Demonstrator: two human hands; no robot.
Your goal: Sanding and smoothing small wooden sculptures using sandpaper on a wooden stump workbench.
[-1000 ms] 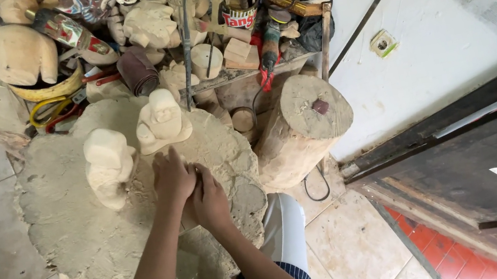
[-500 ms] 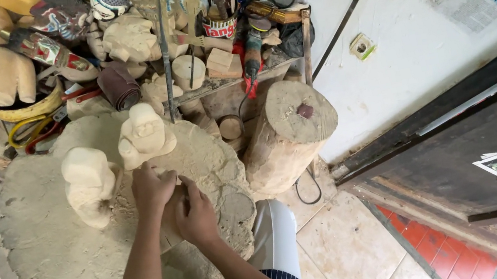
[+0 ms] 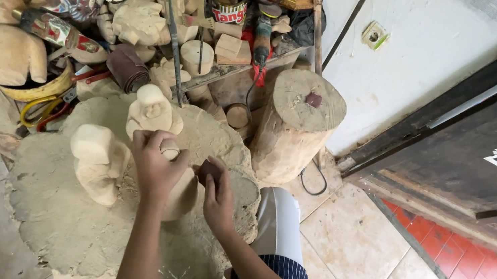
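Gripping the pale wooden figurine (image 3: 174, 173) from above, left hand (image 3: 154, 163) has its fingers curled tight around the top; the piece stands on the dusty stump worktop (image 3: 65, 219) just beside 2 other carved figures (image 3: 96, 161). Right hand (image 3: 216, 189) pinches a small dark sanding pad (image 3: 205, 169) against its side. Probably best: brace firmly, short light strokes, rotate often.

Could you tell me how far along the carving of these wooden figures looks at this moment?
Two rough-shaped figures, one and another, stand finished to blank stage on the sawdust-covered stump. In hand: the left hand grips a third piece while the right hand works it. Left: fine detail; all remain bare, unpainted wood.
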